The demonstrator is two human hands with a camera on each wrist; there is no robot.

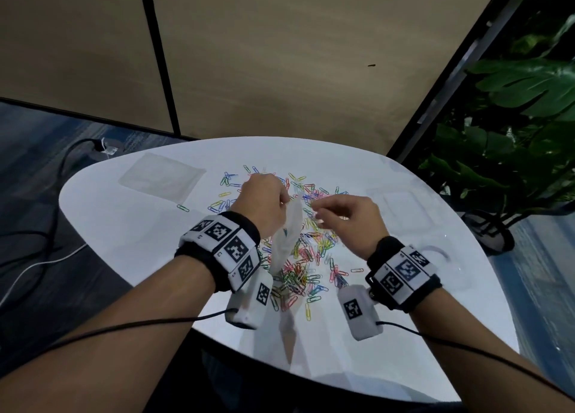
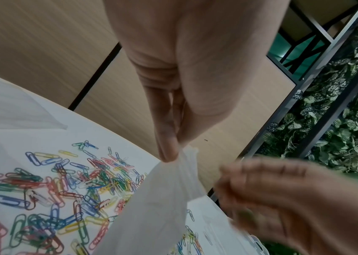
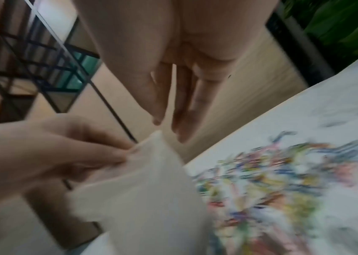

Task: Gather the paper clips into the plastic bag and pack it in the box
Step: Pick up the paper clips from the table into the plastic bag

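Observation:
Many coloured paper clips (image 1: 305, 257) lie in a loose pile on the white table (image 1: 130, 244). My left hand (image 1: 264, 201) pinches the top edge of a translucent white plastic bag (image 1: 289, 232), which hangs over the pile. In the left wrist view the thumb and fingers (image 2: 169, 148) nip the bag (image 2: 163, 198) at its corner. My right hand (image 1: 342, 213) hovers just right of the bag's top, blurred. Its fingers (image 3: 182, 110) are straight and hold nothing, and they sit apart from the bag (image 3: 143, 189). A clear plastic box (image 1: 401, 207) stands at the table's right.
A flat clear plastic square (image 1: 161, 176) lies at the table's far left. Another clear piece (image 1: 435, 254) sits near my right wrist. Wooden panels stand behind the table. A leafy plant (image 1: 513, 132) is at the right, and cables (image 1: 46, 210) run on the floor at the left.

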